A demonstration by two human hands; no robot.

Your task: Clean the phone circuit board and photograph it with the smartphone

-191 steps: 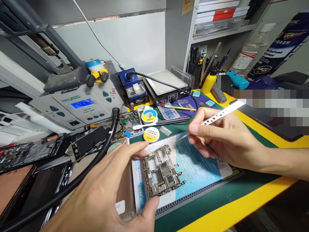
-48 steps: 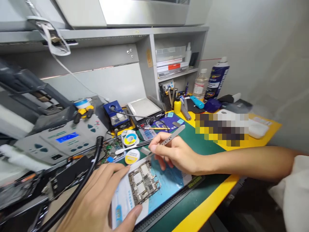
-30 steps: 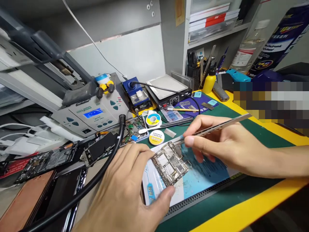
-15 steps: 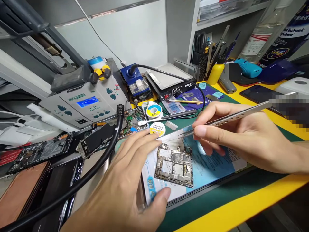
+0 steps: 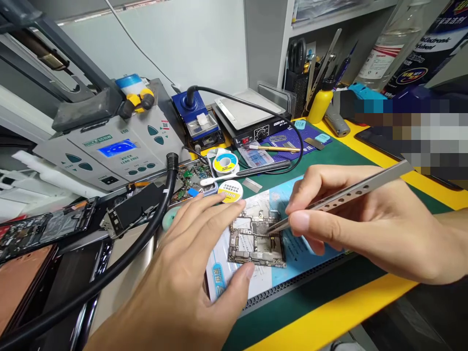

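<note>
A phone circuit board [image 5: 258,241] with metal-framed openings lies on a blue and white printed mat [image 5: 314,258]. My right hand [image 5: 351,219] pinches a pair of metal tweezers [image 5: 360,187] with a row of holes along the side. The tweezer tips point at the board's upper middle, at or just above a chip area; contact cannot be made out. My left hand [image 5: 193,263] is spread along the board's left side, fingers past its upper left corner and thumb near its lower edge. It grips nothing, though the fingertips may brush the board or mat.
Behind stand a hot air station [image 5: 117,141], a blue soldering iron holder [image 5: 199,122] and a heating plate [image 5: 252,114]. A soldering iron [image 5: 259,170] and solder spool [image 5: 224,163] lie beyond the board. The station's black hose [image 5: 146,243] crosses phone parts at left.
My right hand has lowered the tweezer tips from beyond the board's upper edge to its upper middle. My left hand stays spread beside the board. The view has shifted slightly.
</note>
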